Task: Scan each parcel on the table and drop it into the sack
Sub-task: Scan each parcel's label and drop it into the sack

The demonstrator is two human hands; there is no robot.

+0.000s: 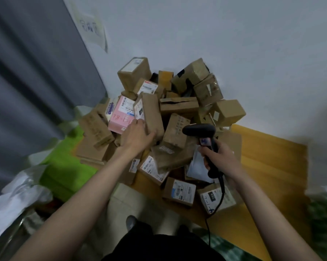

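- Head view: the left hand [138,135] grips a tall brown cardboard parcel [151,117] standing upright in the middle of the heap, thumb on its right face, fingers round the left edge.
- The right hand [220,157] is closed round the handle of a black handheld barcode scanner [203,132], its head pointing left toward the pile (a black cable hangs below).
- A pink rectangular parcel [120,117] lies just left of the gripped box.
- Brown cardboard boxes are heaped on a yellow wooden table [268,166] against the white wall.
- A green woven sack [62,166] sits lower left, beside the table.
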